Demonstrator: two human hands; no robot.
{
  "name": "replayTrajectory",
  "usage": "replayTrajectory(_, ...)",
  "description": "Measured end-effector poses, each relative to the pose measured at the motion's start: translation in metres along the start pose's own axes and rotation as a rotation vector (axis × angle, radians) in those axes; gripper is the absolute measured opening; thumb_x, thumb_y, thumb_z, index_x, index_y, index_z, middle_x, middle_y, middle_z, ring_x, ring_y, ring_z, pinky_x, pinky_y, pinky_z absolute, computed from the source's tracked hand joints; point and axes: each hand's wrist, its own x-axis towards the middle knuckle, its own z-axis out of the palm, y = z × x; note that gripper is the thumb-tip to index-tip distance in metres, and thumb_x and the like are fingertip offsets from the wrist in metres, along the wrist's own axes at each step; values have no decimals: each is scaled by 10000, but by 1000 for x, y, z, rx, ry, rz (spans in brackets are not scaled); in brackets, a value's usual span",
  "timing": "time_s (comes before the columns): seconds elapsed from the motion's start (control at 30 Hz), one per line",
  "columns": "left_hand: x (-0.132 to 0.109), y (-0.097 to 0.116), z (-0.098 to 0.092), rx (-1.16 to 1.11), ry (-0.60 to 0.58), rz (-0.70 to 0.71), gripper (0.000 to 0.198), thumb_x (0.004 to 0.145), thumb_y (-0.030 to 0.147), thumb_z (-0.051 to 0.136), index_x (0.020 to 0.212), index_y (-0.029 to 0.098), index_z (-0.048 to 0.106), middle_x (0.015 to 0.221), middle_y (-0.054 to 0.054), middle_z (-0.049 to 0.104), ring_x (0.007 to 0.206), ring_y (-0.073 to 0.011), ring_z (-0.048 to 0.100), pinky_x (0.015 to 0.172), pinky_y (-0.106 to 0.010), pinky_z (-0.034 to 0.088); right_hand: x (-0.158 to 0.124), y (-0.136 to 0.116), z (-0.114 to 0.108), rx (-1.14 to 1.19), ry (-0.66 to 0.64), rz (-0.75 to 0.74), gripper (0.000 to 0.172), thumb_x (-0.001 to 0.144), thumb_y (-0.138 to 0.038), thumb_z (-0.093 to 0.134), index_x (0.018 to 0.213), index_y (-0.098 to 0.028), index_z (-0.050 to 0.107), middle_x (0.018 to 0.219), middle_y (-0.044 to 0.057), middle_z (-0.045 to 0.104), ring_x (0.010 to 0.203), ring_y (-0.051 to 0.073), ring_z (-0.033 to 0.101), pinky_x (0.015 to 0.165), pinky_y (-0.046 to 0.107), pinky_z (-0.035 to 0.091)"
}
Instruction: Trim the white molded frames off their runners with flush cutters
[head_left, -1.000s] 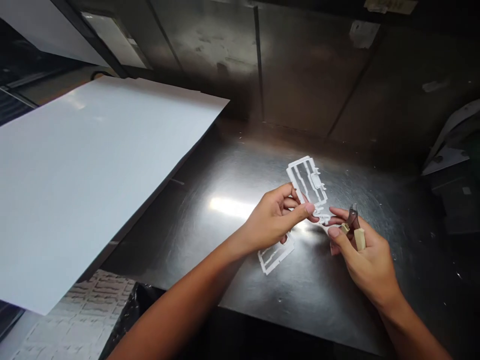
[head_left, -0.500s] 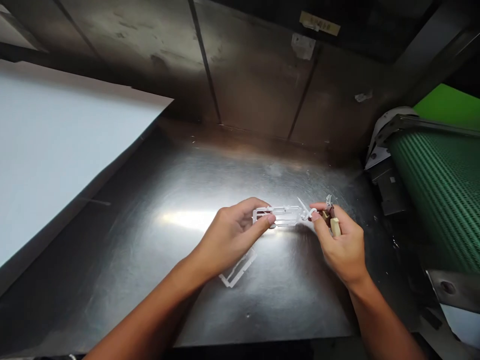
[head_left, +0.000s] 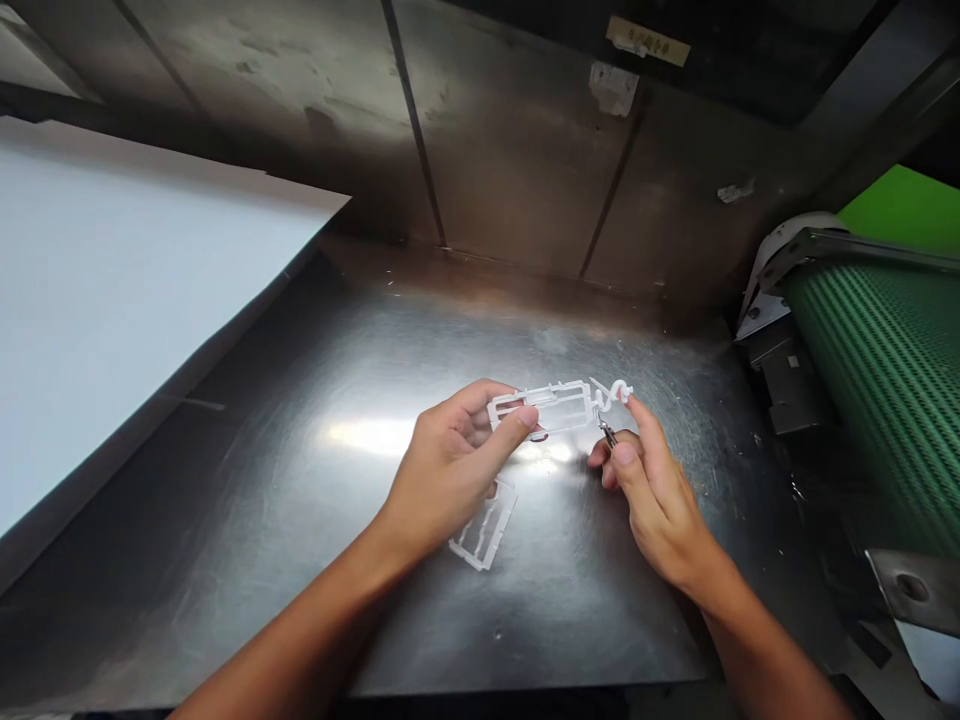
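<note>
My left hand (head_left: 469, 455) pinches a white plastic frame (head_left: 566, 405) between thumb and fingers, above the metal table. A small curled white sprue piece (head_left: 616, 393) sits at the frame's right end. Wrapped round a pair of small cutting pliers (head_left: 609, 432) is my right hand (head_left: 660, 500), its index fingertip at the curled piece. The plier jaws point up-left at the frame's right end; whether they touch it I cannot tell. Beneath my left hand a second white plastic frame (head_left: 491, 540) shows, its upper part partly covered by the hand.
The work surface is a scratched metal table (head_left: 247, 600) with small white bits scattered on it. Metal wall panels (head_left: 510, 180) stand behind. A large white sheet (head_left: 135, 290) reaches in from the left, and a green conveyor belt (head_left: 892, 380) runs along the right.
The pliers have turned from lying back in my right palm to pointing at the frame's right end. My right index finger has extended to the curled piece. The held frame has risen slightly and tilted.
</note>
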Motion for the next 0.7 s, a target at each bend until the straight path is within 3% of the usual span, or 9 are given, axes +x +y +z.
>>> replayTrajectory(0.27,-2,-2,1,28,-46,-14,382,968,507,859,1044,147,757,875,-77,791,635,-129,630,411,-130,375,0,1,2,58,-23,16,594,1254,-543,385,1771,-284,252,1085,-2,720,893,148,657,864,311,521)
replayTrajectory(0.37,-3,0,1,34,-48,-14,362,979,493,847,1036,149,750,834,-57,780,557,-101,566,392,-127,364,-1,0,2,27,-27,17,618,1252,-553,378,1783,-276,226,1070,-3,725,874,150,657,850,317,521)
replayTrajectory(0.5,-3,2,2,26,-43,-18,346,971,475,847,1010,147,743,796,-33,751,470,-61,450,373,-129,335,-1,0,-1,-49,-39,-5,686,1255,-546,339,1824,-281,65,1031,-6,711,833,157,648,801,322,526)
replayTrajectory(0.7,-2,0,2,18,-39,-73,434,939,552,875,1057,153,755,844,-58,755,569,-112,568,377,-125,378,0,0,-3,-119,-58,-3,719,1257,-487,331,1827,-314,-71,987,-17,691,724,151,604,667,302,490)
